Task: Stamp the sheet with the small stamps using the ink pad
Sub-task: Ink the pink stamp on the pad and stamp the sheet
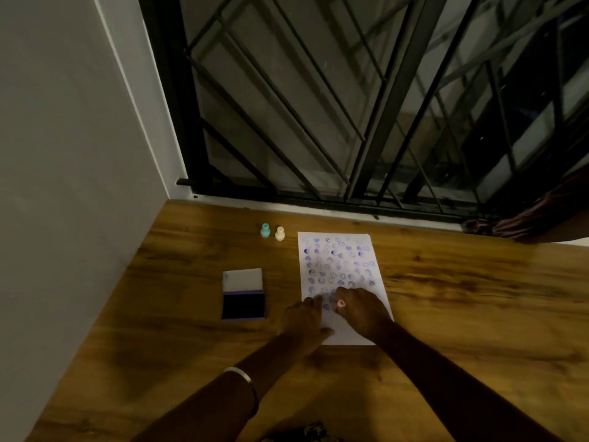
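Note:
A white sheet (341,260) lies on the wooden table, covered in rows of purple stamp marks. My right hand (360,309) rests on its lower part, fingers closed around a small pink stamp (340,303) held upright on the paper. My left hand (304,320) lies flat on the sheet's lower left edge, fingers spread. The ink pad (243,304) sits open to the left of the sheet, its pale lid folded back. A teal stamp (265,230) and a cream stamp (279,233) stand side by side beyond the pad, near the sheet's top left corner.
The wooden table (462,298) ends at a white wall on the left and a barred window (318,106) at the back. A dark cloth bundle (526,224) lies at the back right. A bangle (239,374) circles my left wrist.

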Available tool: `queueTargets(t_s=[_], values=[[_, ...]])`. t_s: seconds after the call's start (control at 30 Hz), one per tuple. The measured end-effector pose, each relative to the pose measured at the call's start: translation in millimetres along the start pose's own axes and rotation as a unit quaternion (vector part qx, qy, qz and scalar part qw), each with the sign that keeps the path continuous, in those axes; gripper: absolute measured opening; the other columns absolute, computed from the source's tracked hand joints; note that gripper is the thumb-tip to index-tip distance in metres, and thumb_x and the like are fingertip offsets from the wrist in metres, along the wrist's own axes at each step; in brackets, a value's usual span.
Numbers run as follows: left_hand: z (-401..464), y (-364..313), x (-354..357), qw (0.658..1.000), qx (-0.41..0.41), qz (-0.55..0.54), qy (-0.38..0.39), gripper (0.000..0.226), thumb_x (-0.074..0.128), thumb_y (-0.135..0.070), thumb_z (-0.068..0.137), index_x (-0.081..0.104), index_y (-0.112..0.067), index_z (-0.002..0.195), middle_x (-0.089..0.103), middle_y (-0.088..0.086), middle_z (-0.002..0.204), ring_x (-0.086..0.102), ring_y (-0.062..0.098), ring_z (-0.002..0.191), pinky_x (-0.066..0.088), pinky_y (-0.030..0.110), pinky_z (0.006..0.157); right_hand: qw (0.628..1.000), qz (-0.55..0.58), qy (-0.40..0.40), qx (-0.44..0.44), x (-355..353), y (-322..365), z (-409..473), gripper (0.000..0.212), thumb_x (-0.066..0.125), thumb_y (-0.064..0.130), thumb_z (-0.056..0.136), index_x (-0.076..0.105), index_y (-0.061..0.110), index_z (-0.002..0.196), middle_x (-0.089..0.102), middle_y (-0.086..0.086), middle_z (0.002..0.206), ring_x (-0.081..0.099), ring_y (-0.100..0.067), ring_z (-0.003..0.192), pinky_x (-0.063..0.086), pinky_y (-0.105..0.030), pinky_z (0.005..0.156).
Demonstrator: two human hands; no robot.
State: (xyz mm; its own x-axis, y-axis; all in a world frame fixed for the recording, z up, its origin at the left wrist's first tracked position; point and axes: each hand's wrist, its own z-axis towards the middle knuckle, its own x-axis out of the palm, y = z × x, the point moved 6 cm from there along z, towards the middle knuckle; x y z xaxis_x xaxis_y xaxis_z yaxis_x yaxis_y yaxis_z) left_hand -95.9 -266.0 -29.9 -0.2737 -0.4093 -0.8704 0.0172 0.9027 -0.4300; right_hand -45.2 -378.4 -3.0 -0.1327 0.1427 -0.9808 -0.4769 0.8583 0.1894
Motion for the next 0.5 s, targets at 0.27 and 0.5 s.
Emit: queueTargets(t_s=[0.27,0.5], values=[[-10.2,27.0,-36.0,0.962,-0.097,-0.234,-0.098,0.041,0.034,-0.037,0.101,0.055,-0.010,0.124,0.066,0.011,0.115,0.064,0.022,0.100,0.056,0.033,0.084,0.999,-0.016,-0.042,-0.015,-24.9,27.6,1.7,0.020,0.048,0.028,0.096,0.062,0.014,0.096,0.072,-0.003,0.085,0.069,-0.019,0.074,0.052,-0.026,0.063],[-15.8,53.7,-34.8,0.697,-0.232,-0.677,-0.030,0.040,0.042,-0.050,0.096,0.066,-0.018,0.087,0.071,0.005,0.081,0.064,0.020,0.079,0.050,0.031,0.071,0.992,0.075,-0.061,-0.080,-43.2,86.1,9.4,0.032,0.036,0.028,0.102,0.062,0.015,0.090,0.068,-0.005,0.076,0.064,-0.019,0.067,0.054,-0.033,0.063]])
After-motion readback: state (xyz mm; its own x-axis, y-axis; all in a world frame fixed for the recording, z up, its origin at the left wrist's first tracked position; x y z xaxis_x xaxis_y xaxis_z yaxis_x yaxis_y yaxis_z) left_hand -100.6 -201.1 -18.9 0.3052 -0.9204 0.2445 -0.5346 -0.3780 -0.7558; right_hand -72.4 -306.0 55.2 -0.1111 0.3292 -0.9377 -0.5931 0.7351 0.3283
